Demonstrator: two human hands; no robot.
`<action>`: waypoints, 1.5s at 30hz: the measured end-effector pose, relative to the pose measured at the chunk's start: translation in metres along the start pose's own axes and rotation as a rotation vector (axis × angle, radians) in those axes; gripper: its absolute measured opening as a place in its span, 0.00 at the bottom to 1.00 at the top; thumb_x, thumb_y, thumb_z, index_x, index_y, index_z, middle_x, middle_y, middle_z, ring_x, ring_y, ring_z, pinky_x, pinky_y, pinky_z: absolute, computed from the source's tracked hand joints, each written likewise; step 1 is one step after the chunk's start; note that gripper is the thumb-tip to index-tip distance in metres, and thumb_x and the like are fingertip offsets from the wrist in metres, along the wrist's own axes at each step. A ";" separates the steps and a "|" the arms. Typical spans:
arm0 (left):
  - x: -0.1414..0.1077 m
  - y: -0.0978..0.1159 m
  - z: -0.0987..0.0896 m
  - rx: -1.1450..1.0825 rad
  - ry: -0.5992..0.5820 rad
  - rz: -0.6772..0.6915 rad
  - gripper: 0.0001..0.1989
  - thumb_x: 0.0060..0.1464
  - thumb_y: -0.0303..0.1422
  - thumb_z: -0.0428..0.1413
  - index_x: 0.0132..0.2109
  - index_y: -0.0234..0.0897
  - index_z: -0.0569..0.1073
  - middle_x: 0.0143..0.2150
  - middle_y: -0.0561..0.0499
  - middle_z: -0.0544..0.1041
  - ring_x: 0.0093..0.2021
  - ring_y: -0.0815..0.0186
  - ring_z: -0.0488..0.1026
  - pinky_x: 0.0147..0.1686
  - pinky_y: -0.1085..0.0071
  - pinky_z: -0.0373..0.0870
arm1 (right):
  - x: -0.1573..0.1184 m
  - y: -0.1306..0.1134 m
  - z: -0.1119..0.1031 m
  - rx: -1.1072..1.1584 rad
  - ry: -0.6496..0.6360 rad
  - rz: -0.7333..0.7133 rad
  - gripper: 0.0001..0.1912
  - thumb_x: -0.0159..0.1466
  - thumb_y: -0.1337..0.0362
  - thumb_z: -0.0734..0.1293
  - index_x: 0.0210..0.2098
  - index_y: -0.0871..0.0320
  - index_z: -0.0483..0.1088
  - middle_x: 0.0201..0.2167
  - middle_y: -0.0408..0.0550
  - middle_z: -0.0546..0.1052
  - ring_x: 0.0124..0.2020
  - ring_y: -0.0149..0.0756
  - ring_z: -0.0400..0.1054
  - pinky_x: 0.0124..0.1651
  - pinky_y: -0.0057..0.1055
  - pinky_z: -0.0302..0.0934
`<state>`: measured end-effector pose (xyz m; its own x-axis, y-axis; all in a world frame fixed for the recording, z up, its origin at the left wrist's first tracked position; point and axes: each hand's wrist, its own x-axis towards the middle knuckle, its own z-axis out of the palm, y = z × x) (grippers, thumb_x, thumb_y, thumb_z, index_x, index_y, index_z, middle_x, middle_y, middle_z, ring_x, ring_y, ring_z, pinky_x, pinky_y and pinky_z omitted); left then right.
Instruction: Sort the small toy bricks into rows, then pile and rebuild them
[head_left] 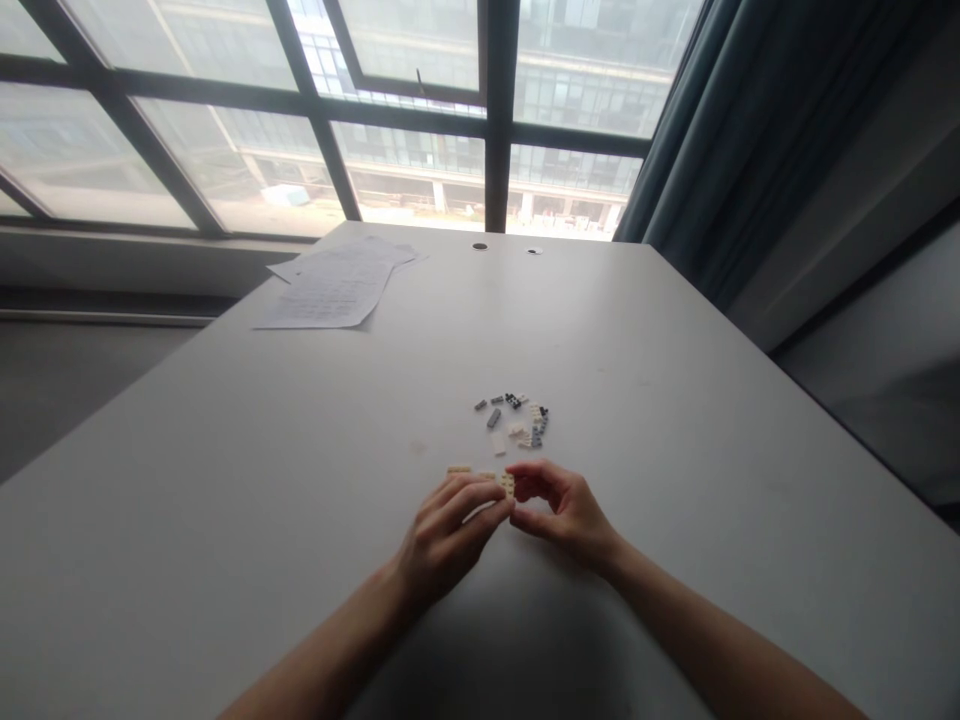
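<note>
A small cream studded brick [508,485] is held between both hands near the middle of the white table. My left hand [455,525] has its fingertips and thumb closed on the brick's left side. On the other side, my right hand [561,508] pinches it with curled fingers and thumb. Just behind my left hand lie two more cream pieces, one [459,469] at the left and one [487,475] nearer the held brick. Farther back is a loose cluster of small pieces, among them a grey brick [494,418], a black piece [513,401] and a whitish flat piece [499,446].
The white table [300,420] stretches back to a large window. Printed papers [337,285] lie at its far left. Two round cable holes, one dark [480,246] and one partly covered [534,251], are near the back edge. A dark curtain [697,150] hangs at the right.
</note>
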<state>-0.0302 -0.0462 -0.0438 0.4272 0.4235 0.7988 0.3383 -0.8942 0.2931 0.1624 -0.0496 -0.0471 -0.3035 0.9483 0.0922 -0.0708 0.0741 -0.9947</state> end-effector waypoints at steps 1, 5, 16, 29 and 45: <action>0.000 0.000 0.000 -0.008 -0.008 0.003 0.13 0.54 0.20 0.56 0.46 0.37 0.73 0.41 0.46 0.77 0.43 0.63 0.74 0.43 0.64 0.73 | 0.000 0.001 0.000 -0.039 0.005 -0.016 0.20 0.53 0.63 0.75 0.45 0.56 0.72 0.37 0.46 0.75 0.38 0.35 0.70 0.46 0.35 0.65; 0.000 0.000 0.001 -0.018 -0.047 0.009 0.13 0.56 0.22 0.54 0.47 0.38 0.72 0.43 0.46 0.77 0.44 0.63 0.74 0.44 0.64 0.73 | 0.000 0.000 -0.001 -0.129 0.021 -0.040 0.19 0.55 0.62 0.73 0.45 0.56 0.71 0.37 0.47 0.75 0.38 0.35 0.69 0.45 0.35 0.65; 0.002 -0.003 -0.004 0.154 0.116 -0.148 0.14 0.49 0.19 0.58 0.42 0.39 0.74 0.36 0.49 0.77 0.39 0.66 0.72 0.40 0.67 0.71 | 0.002 -0.007 -0.009 -0.897 0.164 -0.052 0.14 0.56 0.66 0.70 0.43 0.55 0.72 0.40 0.49 0.74 0.44 0.43 0.64 0.48 0.40 0.59; 0.006 -0.008 -0.008 0.210 0.273 -0.219 0.09 0.50 0.20 0.58 0.37 0.38 0.73 0.33 0.50 0.75 0.35 0.66 0.71 0.38 0.66 0.70 | 0.000 -0.004 -0.009 -1.094 0.008 -0.224 0.11 0.63 0.72 0.62 0.43 0.55 0.72 0.42 0.49 0.76 0.46 0.41 0.63 0.51 0.39 0.54; 0.005 -0.003 0.001 0.394 -0.352 -0.139 0.16 0.49 0.21 0.53 0.43 0.41 0.76 0.53 0.44 0.72 0.55 0.52 0.64 0.52 0.51 0.62 | -0.003 0.000 -0.002 -1.055 0.047 -0.124 0.14 0.60 0.62 0.68 0.46 0.56 0.71 0.38 0.49 0.74 0.42 0.42 0.64 0.49 0.38 0.56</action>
<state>-0.0286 -0.0412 -0.0414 0.5881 0.6168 0.5231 0.6708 -0.7333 0.1105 0.1654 -0.0518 -0.0471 -0.3122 0.9252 0.2159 0.7677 0.3795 -0.5163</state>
